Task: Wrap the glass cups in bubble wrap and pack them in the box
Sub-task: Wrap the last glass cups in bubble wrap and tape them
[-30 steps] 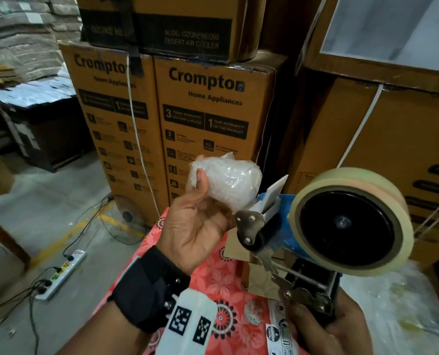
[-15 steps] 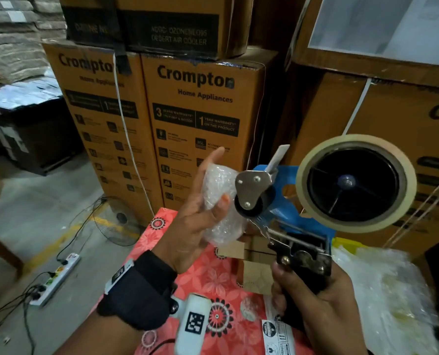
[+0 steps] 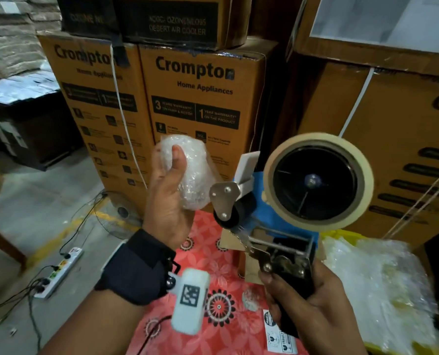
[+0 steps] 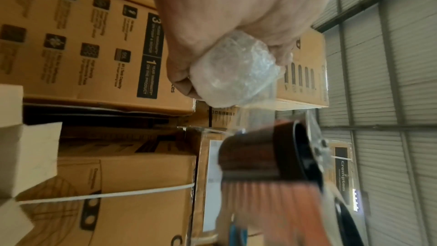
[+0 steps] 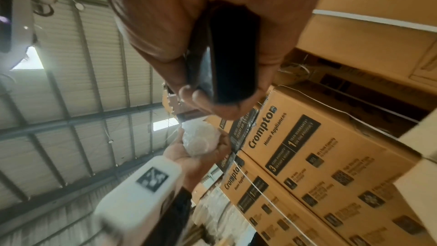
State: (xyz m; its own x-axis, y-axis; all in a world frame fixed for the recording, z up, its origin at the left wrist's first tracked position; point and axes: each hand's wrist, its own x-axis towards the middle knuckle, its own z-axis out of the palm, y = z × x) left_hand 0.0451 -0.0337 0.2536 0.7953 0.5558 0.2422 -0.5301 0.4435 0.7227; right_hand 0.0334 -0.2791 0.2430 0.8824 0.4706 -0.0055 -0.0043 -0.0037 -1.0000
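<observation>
Stacked cardboard cartons (image 3: 198, 103) printed "Crompton Home Appliances" form the background, standing on a concrete floor (image 3: 34, 201) with a power strip (image 3: 59, 272) and cables.

Below the hands, a desk (image 3: 223, 329) carries a red floral cover. A small cardboard box (image 3: 235, 248) stands on it, mostly hidden behind the tape dispenser. Loose bubble wrap (image 3: 382, 283) lies at the right edge of the desk.

Left hand (image 3: 167, 198): raised above the far left part of the desk, fingers and thumb curled round the wrapped cup (image 3: 195, 172), a bundle fully covered in bubble wrap. The thumb presses on its near face.

Right hand (image 3: 313, 308): fingers closed round the black grip of the tape dispenser (image 3: 290, 201), held upright. The tape roll (image 3: 318, 183) sits at its top right.

Relative position: the wrapped cup is left of the dispenser, just beside its roller. Whether they touch cannot be told.
</observation>
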